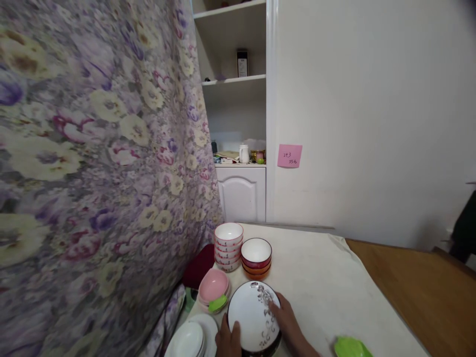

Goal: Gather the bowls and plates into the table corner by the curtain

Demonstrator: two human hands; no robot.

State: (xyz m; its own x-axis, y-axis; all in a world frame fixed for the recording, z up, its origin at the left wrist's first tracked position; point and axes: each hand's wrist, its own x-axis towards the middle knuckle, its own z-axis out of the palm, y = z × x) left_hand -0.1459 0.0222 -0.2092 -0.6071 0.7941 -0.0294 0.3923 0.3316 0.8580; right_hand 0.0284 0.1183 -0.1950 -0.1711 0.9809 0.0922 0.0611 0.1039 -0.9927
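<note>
A round white plate point(253, 315) with a dark rim and a brown floral pattern lies between my hands, low in the head view. My left hand point(228, 339) grips its lower left edge, thumb on top. On its right edge my right hand point(285, 317) is closed, the thumb over the pattern. Dark rims show just beneath the plate, but I cannot tell whether it rests on them. Left of my left hand are white dishes point(188, 339). A pink bowl point(213, 284) with a green leaf-shaped dish point(217, 303) stands beyond them.
Behind the plate stand a stack of red-patterned white bowls point(228, 248) and a stack of red and orange bowls point(256, 260). Another green dish point(351, 347) lies at the front right of the covered table point(316, 277). A floral curtain point(111, 173) hangs along the left side.
</note>
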